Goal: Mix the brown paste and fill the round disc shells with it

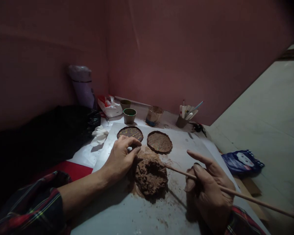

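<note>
A rough lump of brown, clay-like material [150, 179] with a hollow in its top lies on the white sheet [107, 202]. My right hand [208, 186] is closed around a long thin wooden stick [257, 201], index finger stretched out. The stick's far end meets the lump's upper right edge. At the lump's upper left is my left hand [124, 151], holding nothing visible, thumb and index finger curved with a small gap between their tips. Behind it sits a brown disc with coloured specks [130, 131], partly covered by the hand. A second brown disc [159, 142] lies to its right.
Along the back stand a green-rimmed cup [129, 116], another cup [125, 104], a stained clear container [154, 115] and a holder with pens [182, 120]. White gloves [99, 133] and a black bag [51, 130] are left; a blue patterned pouch [243, 161] lies right.
</note>
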A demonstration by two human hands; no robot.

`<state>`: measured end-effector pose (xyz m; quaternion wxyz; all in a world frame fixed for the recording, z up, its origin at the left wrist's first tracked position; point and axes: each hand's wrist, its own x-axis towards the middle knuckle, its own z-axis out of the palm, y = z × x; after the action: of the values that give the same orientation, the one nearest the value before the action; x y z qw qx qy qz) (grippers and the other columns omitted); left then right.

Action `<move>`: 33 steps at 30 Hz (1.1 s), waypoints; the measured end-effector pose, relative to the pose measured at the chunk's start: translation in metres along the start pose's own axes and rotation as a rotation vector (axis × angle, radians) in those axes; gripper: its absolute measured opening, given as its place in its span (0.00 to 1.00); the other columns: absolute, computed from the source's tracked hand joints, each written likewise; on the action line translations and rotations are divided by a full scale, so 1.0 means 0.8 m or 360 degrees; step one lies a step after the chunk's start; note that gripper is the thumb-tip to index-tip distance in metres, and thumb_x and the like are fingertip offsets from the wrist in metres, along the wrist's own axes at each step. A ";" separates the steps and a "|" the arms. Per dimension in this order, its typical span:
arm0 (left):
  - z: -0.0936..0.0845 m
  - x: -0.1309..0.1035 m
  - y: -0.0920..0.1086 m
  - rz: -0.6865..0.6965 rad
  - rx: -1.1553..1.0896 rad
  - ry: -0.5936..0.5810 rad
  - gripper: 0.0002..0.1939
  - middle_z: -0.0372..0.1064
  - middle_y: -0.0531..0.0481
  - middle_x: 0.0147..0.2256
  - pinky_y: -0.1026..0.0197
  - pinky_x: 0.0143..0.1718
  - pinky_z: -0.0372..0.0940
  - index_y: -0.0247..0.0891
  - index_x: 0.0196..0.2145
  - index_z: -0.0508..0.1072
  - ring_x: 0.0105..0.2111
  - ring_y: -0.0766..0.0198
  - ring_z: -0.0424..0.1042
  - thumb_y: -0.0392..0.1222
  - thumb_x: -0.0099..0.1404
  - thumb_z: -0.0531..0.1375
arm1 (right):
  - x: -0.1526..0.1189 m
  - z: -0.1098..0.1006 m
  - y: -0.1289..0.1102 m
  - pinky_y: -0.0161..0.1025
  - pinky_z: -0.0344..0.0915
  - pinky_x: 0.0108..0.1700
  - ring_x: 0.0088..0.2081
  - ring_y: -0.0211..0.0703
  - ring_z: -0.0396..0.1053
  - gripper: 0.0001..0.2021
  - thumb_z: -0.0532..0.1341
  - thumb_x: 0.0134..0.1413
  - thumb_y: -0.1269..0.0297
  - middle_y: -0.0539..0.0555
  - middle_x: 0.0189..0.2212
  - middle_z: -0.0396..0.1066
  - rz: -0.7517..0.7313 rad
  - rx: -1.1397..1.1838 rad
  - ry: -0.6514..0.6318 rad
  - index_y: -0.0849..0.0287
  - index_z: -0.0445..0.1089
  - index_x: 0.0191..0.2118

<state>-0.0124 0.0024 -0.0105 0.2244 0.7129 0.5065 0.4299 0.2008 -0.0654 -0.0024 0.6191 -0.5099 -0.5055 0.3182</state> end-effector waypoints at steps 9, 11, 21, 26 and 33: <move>0.000 0.000 0.001 -0.0011 0.0006 -0.0024 0.05 0.67 0.50 0.32 0.55 0.41 0.61 0.38 0.31 0.74 0.37 0.61 0.66 0.36 0.61 0.57 | -0.001 0.000 0.002 0.30 0.52 0.14 0.13 0.36 0.59 0.16 0.59 0.53 0.60 0.47 0.12 0.66 0.0088 0.0069 -0.0047 0.61 0.67 0.47; 0.000 0.001 0.001 -0.0002 0.0007 -0.0028 0.05 0.67 0.50 0.32 0.56 0.40 0.61 0.39 0.31 0.74 0.37 0.61 0.66 0.35 0.61 0.57 | -0.001 -0.001 0.004 0.29 0.50 0.14 0.13 0.36 0.60 0.16 0.59 0.53 0.61 0.47 0.12 0.65 0.0097 0.0083 -0.0100 0.61 0.67 0.47; 0.000 -0.001 -0.002 -0.0006 -0.0008 -0.0028 0.05 0.66 0.50 0.31 0.56 0.40 0.60 0.38 0.31 0.74 0.36 0.61 0.65 0.35 0.60 0.57 | 0.015 -0.005 0.008 0.29 0.47 0.16 0.12 0.31 0.54 0.12 0.56 0.54 0.69 0.46 0.08 0.60 -0.0067 0.0385 -0.0012 0.62 0.70 0.44; 0.000 0.000 -0.003 -0.0008 -0.0014 -0.0043 0.05 0.67 0.50 0.32 0.56 0.41 0.60 0.38 0.31 0.74 0.37 0.61 0.65 0.36 0.61 0.57 | 0.019 -0.007 0.008 0.27 0.44 0.15 0.12 0.29 0.52 0.13 0.57 0.54 0.66 0.44 0.08 0.58 0.0049 0.0296 -0.0078 0.61 0.69 0.46; 0.001 0.001 -0.005 0.0006 -0.0008 -0.0038 0.05 0.67 0.51 0.32 0.56 0.41 0.59 0.39 0.31 0.74 0.37 0.61 0.65 0.35 0.60 0.58 | 0.031 -0.007 0.007 0.26 0.44 0.14 0.10 0.26 0.46 0.11 0.57 0.52 0.70 0.41 0.07 0.52 0.0138 0.0471 0.0059 0.62 0.70 0.42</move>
<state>-0.0135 0.0045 -0.0138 0.2315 0.7184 0.5013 0.4231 0.2140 -0.0434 -0.0002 0.6823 -0.4402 -0.4192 0.4061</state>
